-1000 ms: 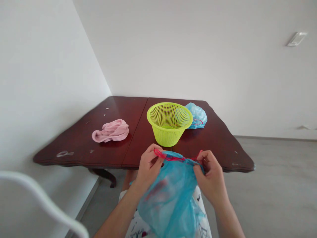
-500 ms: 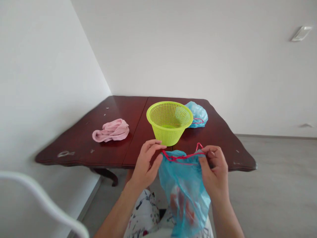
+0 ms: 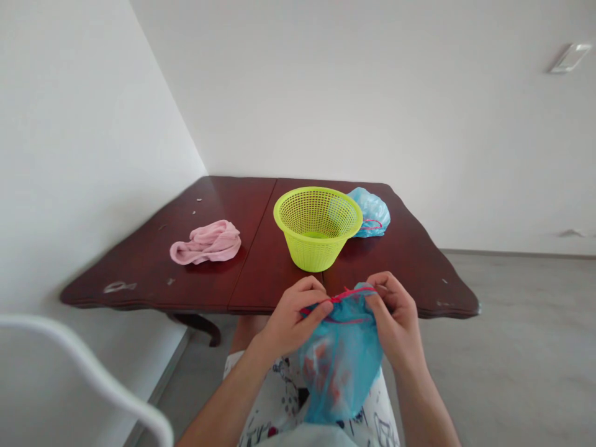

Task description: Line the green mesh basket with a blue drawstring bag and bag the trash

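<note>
A translucent blue plastic bag (image 3: pixel 342 366) with a red drawstring (image 3: pixel 347 294) hangs over my lap, just in front of the table edge. Something reddish shows through its side, too blurred to name. My left hand (image 3: pixel 300 313) pinches the left part of the bag's gathered mouth between thumb and fingers. At the right end of the mouth, my right hand (image 3: pixel 395 313) grips the rim and string. Beyond both hands, a lime-green plastic basket (image 3: pixel 316 251) stands upright on the dark wooden table (image 3: pixel 251 285).
Behind the basket to the right lies another blue bag (image 3: pixel 372 211) with a red string. A folded pink cloth (image 3: pixel 209 242) rests on the table's left side. Walls meet the table at the left and back. A white curved tube (image 3: pixel 84 366) crosses the lower left.
My left hand has moved right and closed on the bag's mouth, bunching it. The hands are nearer each other, and the bag's body has drawn up and shifted slightly left.
</note>
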`<state>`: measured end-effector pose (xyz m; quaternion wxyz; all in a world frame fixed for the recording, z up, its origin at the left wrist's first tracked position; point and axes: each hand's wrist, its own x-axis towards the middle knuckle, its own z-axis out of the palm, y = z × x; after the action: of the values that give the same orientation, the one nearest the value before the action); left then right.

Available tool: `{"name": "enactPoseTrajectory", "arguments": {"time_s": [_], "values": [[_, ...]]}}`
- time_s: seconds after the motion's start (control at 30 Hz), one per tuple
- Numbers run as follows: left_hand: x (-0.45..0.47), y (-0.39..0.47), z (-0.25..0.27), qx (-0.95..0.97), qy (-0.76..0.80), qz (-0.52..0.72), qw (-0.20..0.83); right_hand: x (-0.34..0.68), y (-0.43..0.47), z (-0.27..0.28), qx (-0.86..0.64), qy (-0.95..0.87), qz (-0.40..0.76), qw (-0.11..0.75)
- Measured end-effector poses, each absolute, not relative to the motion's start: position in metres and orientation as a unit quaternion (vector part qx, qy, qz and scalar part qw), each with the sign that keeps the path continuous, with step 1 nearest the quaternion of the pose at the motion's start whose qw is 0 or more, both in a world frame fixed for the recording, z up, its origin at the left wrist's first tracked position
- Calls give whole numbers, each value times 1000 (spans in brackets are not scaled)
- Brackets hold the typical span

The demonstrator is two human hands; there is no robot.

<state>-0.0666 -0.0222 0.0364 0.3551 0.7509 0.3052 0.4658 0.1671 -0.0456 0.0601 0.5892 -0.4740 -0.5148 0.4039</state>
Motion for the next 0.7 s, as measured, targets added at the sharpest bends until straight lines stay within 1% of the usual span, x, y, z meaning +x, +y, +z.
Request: {"name": "enactPoseTrajectory", "arguments": {"time_s": [0.07, 0.13, 0.23, 0.3, 0.37, 0.47, 0.6, 0.7], "values": [[-69, -22, 36, 703, 323, 524, 357, 176, -44, 55, -477, -526, 406, 575], [-71, -22, 34, 664, 319, 559, 381, 182, -43, 42, -488, -516, 403, 578], [-68, -23, 29, 598, 263, 578, 489, 183, -44, 20, -507, -453, 399, 615], [-64, -25, 26, 536, 223, 591, 560, 180, -45, 11, -508, -412, 415, 632], [-60, -25, 25, 480, 211, 615, 589, 175, -45, 13, -510, -361, 426, 654], [-58, -23, 27, 417, 233, 673, 565, 169, -41, 28, -485, -289, 430, 704], [-68, -16, 32, 356, 257, 726, 530, 176, -32, 42, -404, -277, 488, 723], [-77, -13, 34, 353, 260, 732, 521, 190, -26, 39, -398, -277, 486, 727]]}}
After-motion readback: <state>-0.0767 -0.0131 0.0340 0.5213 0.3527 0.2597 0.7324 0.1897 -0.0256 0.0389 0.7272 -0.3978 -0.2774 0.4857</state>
